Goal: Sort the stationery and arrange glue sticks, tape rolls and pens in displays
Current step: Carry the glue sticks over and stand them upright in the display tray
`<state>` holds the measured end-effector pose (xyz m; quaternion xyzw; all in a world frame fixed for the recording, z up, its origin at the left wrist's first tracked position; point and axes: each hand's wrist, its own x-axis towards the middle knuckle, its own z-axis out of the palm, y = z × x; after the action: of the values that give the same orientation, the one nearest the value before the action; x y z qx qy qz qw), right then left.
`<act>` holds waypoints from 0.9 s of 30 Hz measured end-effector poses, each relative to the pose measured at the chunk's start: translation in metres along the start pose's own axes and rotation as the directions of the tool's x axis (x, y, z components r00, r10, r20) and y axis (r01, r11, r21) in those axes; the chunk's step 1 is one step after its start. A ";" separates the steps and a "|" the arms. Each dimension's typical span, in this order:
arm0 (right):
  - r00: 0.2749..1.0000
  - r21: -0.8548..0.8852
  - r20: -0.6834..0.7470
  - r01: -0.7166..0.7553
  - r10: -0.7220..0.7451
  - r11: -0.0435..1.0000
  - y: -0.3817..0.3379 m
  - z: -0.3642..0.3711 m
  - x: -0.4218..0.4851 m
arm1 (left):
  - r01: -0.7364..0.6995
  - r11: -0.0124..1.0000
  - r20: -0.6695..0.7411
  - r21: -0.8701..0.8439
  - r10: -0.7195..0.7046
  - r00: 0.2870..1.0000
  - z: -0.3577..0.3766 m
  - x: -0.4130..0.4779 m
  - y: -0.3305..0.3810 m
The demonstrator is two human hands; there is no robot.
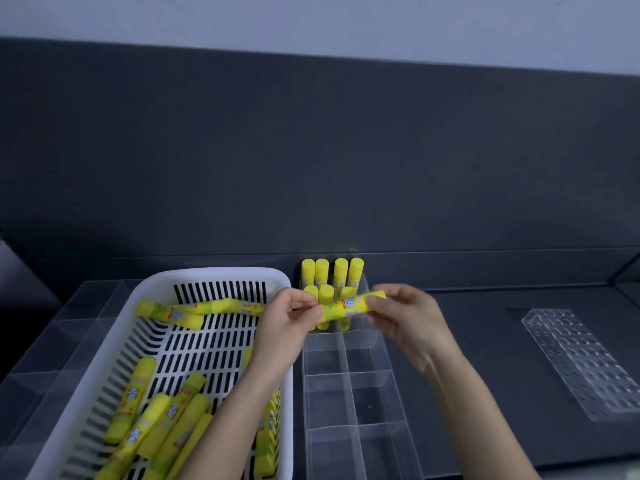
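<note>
- My left hand [291, 318] and right hand [403, 315] each pinch one end of a yellow glue stick [349, 306], level above the clear divided display [349, 386].
- Seven sticks [332, 271] stand upright in its far compartments.
- More lie in the white basket [114, 341].

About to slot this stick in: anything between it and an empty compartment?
Nothing visible. The stick, held by left hand and right hand, hangs above the organizer; empty compartments nearer than the standing sticks lie open.
</note>
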<state>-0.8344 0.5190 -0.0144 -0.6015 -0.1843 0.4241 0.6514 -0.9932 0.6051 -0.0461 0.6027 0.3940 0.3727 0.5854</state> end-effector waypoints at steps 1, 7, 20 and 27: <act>0.998 -0.045 -0.042 0.035 -0.037 0.998 -0.005 -0.002 0.003 | -0.027 0.997 -0.028 0.074 0.029 0.999 -0.001 0.001 -0.003; 0.947 -0.544 -0.124 0.184 -0.296 0.818 -0.014 -0.009 0.025 | -0.061 0.817 -0.057 0.574 0.114 0.992 -0.005 0.005 -0.025; 0.935 -0.845 0.146 0.288 -0.324 0.450 0.017 0.000 0.048 | -0.054 0.747 -0.016 0.662 0.086 0.996 -0.005 0.000 -0.038; 0.920 -0.852 0.182 0.324 -0.347 0.411 0.016 -0.002 0.047 | -0.067 0.760 -0.013 0.646 0.098 0.995 -0.006 0.000 -0.040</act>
<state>-0.8116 0.5526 -0.0428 -0.8019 -0.4813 0.1262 0.3306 -1.0000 0.6078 -0.0854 0.7751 0.4845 0.2536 0.3166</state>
